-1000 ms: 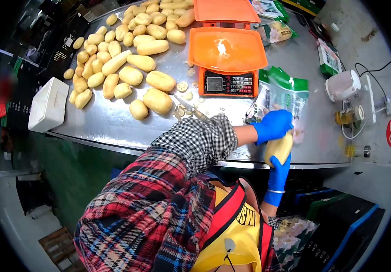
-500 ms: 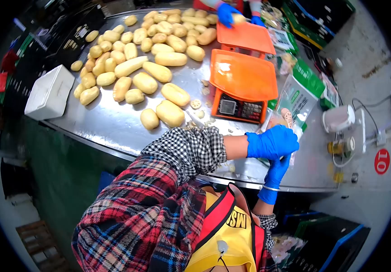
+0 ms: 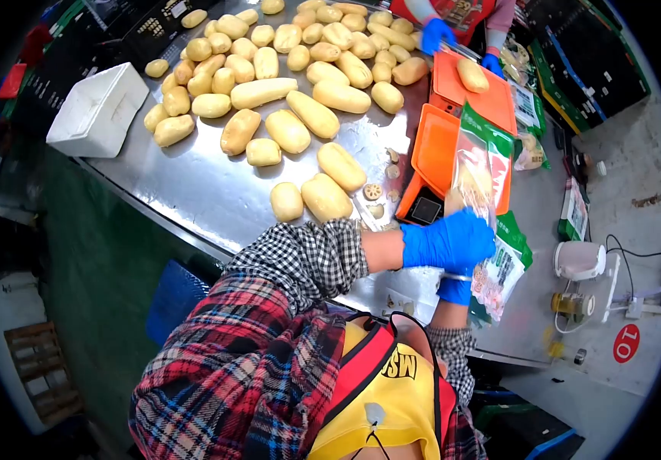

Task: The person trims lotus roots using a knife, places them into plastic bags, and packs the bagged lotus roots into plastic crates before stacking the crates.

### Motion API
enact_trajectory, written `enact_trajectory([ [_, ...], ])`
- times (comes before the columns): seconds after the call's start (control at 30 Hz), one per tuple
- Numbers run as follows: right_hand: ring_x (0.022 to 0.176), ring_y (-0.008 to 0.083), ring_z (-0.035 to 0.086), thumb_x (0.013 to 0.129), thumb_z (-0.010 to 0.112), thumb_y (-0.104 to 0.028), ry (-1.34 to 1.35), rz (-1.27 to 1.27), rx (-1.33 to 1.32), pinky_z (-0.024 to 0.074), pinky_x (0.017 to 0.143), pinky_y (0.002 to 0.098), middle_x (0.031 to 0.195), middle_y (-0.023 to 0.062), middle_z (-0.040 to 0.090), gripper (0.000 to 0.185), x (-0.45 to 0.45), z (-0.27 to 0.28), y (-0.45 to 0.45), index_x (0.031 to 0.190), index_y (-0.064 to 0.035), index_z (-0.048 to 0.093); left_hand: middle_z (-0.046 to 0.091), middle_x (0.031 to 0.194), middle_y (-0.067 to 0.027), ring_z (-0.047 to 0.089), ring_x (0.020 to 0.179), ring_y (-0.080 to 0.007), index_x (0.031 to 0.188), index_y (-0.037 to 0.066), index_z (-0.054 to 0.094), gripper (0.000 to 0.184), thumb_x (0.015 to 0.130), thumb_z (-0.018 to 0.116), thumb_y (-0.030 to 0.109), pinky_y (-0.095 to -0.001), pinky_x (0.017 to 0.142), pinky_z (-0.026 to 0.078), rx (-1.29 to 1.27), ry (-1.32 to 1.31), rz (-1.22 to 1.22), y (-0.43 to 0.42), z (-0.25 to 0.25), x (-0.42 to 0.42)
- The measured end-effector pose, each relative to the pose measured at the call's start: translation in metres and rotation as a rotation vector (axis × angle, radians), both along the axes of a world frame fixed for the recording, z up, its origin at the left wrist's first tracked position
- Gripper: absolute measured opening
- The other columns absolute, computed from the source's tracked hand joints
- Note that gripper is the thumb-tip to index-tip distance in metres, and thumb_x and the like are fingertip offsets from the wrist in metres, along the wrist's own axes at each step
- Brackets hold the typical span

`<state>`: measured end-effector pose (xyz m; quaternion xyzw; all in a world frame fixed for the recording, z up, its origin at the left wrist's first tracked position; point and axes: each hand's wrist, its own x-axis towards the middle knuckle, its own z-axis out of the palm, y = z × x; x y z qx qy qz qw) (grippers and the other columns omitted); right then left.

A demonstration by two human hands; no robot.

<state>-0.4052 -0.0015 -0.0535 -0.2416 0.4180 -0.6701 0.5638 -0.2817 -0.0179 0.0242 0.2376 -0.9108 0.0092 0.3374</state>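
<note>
My left hand (image 3: 453, 241), in a blue glove, is closed around the lower end of a clear plastic bag (image 3: 475, 172) with green print, which has pale lotus root inside. The bag stands up in front of an orange scale (image 3: 432, 157), covering part of its pan. My right hand (image 3: 455, 291), also gloved in blue, is just below and partly behind the left; its fingers are hidden. Close to both hands, another printed bag (image 3: 499, 276) lies on the metal table (image 3: 223, 195). Lotus root slices (image 3: 373, 192) and scraps lie left of the scale.
Many peeled lotus root segments (image 3: 288, 130) cover the table's far left. A white foam box (image 3: 100, 111) sits at the left edge. Opposite, a co-worker's gloved hand (image 3: 438, 34) is near a second orange scale (image 3: 491, 96) bearing a lotus root (image 3: 472, 75). A white appliance (image 3: 580, 261) is at right.
My view has shifted, so the table's things sit differently. The bag in my hands now rises upright before the near scale. A lotus root now lies on the far scale, released from the co-worker's hand.
</note>
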Motion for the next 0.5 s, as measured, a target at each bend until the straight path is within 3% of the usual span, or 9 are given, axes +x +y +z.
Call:
enact_trajectory([
  [0.03,0.107,0.0225,0.058,0.095,0.052,-0.029,0.026,0.001,0.004,0.0511,0.087,0.0341,0.125,0.0102,0.055,0.042,-0.002,-0.005,-0.003,0.13,-0.0064,0.047,0.061,0.066,-0.0114,0.064,0.066,-0.0273,0.067,0.012,0.066,0.011,0.071,0.061,0.021,-0.0384,0.051,0.048,-0.138,0.036,-0.053,0.006,0.001,-0.001],
  [0.1,0.107,0.0226,0.058,0.094,0.053,-0.028,0.088,-0.007,-0.004,0.051,0.087,0.0341,0.125,0.0103,0.055,0.042,-0.007,-0.015,-0.007,0.13,-0.0062,0.047,0.062,0.067,-0.0121,0.064,0.064,-0.0273,0.07,0.011,0.067,0.011,0.071,0.06,0.019,-0.0386,0.051,0.048,0.112,-0.007,-0.057,-0.003,0.0,-0.008],
  [0.13,0.107,0.0227,0.058,0.094,0.053,-0.028,0.105,-0.013,-0.012,0.0509,0.087,0.0341,0.124,0.0104,0.055,0.042,-0.008,-0.019,-0.011,0.13,-0.0061,0.047,0.062,0.067,-0.013,0.063,0.061,-0.027,0.073,0.01,0.067,0.011,0.071,0.06,0.017,-0.0383,0.052,0.049,0.198,0.112,0.025,-0.007,-0.01,-0.006],
  [0.17,0.107,0.0228,0.058,0.094,0.053,-0.028,0.117,-0.031,-0.019,0.0509,0.087,0.0341,0.124,0.0104,0.055,0.042,-0.01,-0.023,-0.02,0.129,-0.006,0.047,0.065,0.075,-0.0153,0.064,0.066,-0.0271,0.078,0.008,0.067,0.013,0.071,0.061,0.017,-0.0376,0.056,0.05,0.097,0.325,-0.133,-0.02,-0.017,0.002],
  [0.2,0.107,0.0229,0.058,0.094,0.053,-0.028,0.121,-0.043,-0.029,0.0508,0.087,0.0341,0.124,0.0105,0.055,0.042,-0.012,-0.026,-0.03,0.129,-0.0059,0.047,0.065,0.081,-0.0145,0.065,0.072,-0.0273,0.098,0.005,0.065,0.029,0.072,0.062,0.017,-0.0362,0.058,0.051,0.162,0.321,-0.061,-0.021,-0.026,0.013],
  [0.27,0.106,0.023,0.058,0.093,0.053,-0.027,0.117,-0.067,-0.045,0.0507,0.087,0.0342,0.123,0.0106,0.055,0.042,-0.015,-0.027,-0.049,0.129,-0.0057,0.047,0.063,0.08,-0.0127,0.064,0.07,-0.0277,0.123,0.003,0.053,0.05,0.075,0.061,0.014,-0.0372,0.057,0.05,0.023,0.191,0.229,-0.018,-0.029,0.033],
  [0.4,0.105,0.0233,0.058,0.093,0.054,-0.026,0.115,-0.099,-0.038,0.0505,0.087,0.0342,0.122,0.0108,0.055,0.042,-0.028,-0.025,-0.069,0.129,-0.0053,0.047,0.059,0.069,-0.0106,0.061,0.06,-0.0278,0.139,0.002,0.036,0.07,0.074,0.061,0.01,-0.0394,0.053,0.047,0.273,0.089,0.362,-0.028,-0.061,0.021],
  [0.5,0.105,0.0236,0.058,0.092,0.054,-0.025,0.129,-0.095,-0.032,0.0503,0.086,0.0343,0.122,0.011,0.056,0.042,-0.033,-0.026,-0.082,0.129,-0.005,0.047,0.056,0.063,-0.0097,0.059,0.057,-0.0263,0.144,0.005,0.031,0.079,0.071,0.061,0.009,-0.0393,0.05,0.046,0.309,-0.051,0.185,-0.015,-0.057,0.0],
])
